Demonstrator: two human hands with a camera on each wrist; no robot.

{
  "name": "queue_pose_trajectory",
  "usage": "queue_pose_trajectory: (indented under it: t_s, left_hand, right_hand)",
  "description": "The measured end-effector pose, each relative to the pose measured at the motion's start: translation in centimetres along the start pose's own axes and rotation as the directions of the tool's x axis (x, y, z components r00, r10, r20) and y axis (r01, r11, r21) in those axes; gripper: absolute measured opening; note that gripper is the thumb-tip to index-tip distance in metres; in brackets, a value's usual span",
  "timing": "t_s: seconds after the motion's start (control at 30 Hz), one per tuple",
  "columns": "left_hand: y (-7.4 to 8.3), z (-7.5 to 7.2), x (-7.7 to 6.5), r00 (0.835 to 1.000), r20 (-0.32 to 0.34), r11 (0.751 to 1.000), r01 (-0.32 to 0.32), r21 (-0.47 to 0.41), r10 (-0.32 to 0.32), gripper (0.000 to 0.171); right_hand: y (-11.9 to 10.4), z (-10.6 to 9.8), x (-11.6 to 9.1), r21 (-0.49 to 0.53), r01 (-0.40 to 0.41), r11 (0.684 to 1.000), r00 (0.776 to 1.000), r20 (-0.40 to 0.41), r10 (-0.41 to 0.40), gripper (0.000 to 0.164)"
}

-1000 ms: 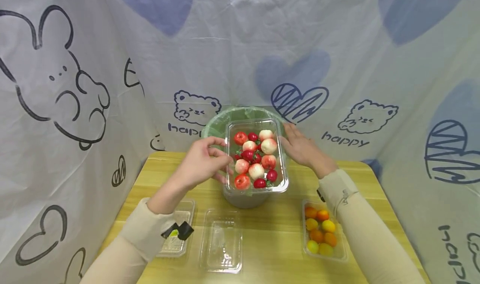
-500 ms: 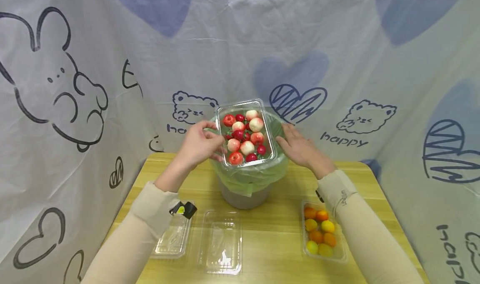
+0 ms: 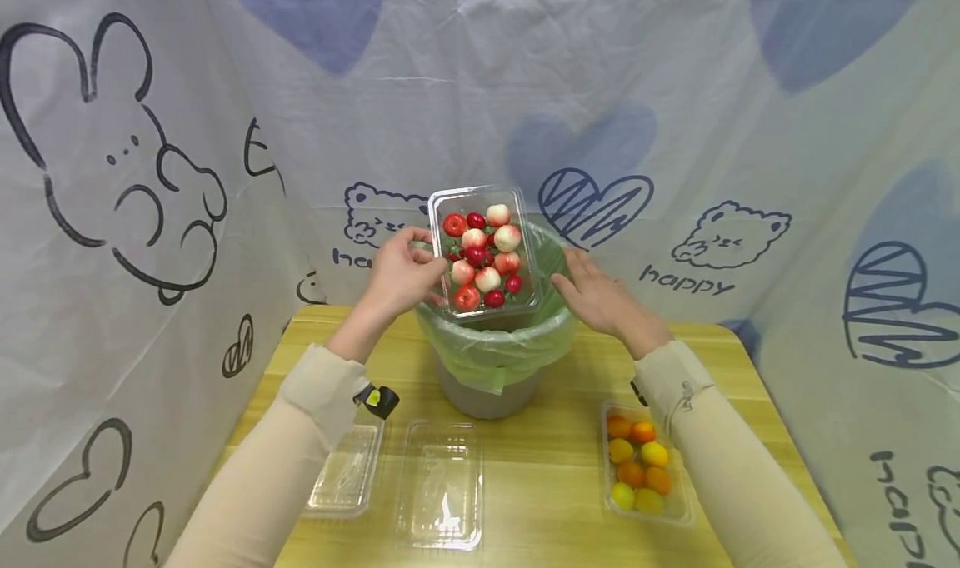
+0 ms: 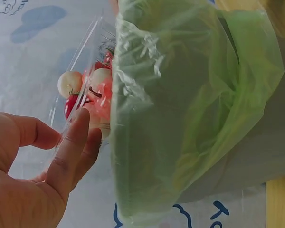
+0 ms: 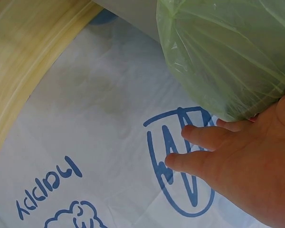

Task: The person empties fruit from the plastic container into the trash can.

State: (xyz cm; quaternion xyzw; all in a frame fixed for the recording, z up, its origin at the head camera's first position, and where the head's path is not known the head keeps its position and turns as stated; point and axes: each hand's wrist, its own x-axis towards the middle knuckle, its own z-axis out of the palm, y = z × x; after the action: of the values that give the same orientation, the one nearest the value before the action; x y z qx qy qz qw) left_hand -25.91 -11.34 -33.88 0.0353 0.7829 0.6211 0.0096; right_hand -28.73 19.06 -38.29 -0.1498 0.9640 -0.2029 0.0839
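My left hand (image 3: 402,275) grips the left edge of a clear plastic box (image 3: 442,197) above the mouth of a bin (image 3: 487,391) lined with a green bag (image 3: 517,356). Inside the box are several small peach-like fruits (image 3: 488,280) and dark red berries (image 3: 476,256). From the left wrist view (image 4: 71,156), the fingers bend round the box's rim beside the green bag. My right hand (image 3: 603,297) rests against the bin's right rim with its fingers extended. In the right wrist view the straight fingers (image 5: 199,161) lie along the outside of the bag.
A clear box of orange and yellow fruits (image 3: 682,501) stands at the right of the wooden table (image 3: 547,485). Two clear plastic containers lie at the left, one a clear tray (image 3: 442,485) and the other a container (image 3: 347,476) partly behind my left arm.
My left hand has carried the box of fruits away from me and slightly left, uncovering the front of the bin. The right hand has stayed at the rim.
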Motion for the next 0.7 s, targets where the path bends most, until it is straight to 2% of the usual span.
queue_pose_trajectory:
  t_s: [0.2,0.47,0.7]
  left_hand:
    - [-0.2,0.3,1.0,0.998,-0.053,0.999,-0.033,0.033,0.034,0.045]
    - [-0.6,0.4,1.5,0.990,-0.103,0.995,-0.092,0.042,0.096,0.039]
    - [-0.9,0.4,1.8,0.984,-0.119,0.991,-0.127,0.040,0.131,0.041]
  right_hand:
    - [0.0,0.0,0.0,0.010,-0.003,1.000,1.000,0.001,0.003,0.074]
    - [0.0,0.0,0.0,-0.008,-0.008,1.000,1.000,0.005,0.008,0.074]
    - [-0.4,-0.3,0.0,-0.046,-0.041,0.998,0.999,0.014,0.041,0.073]
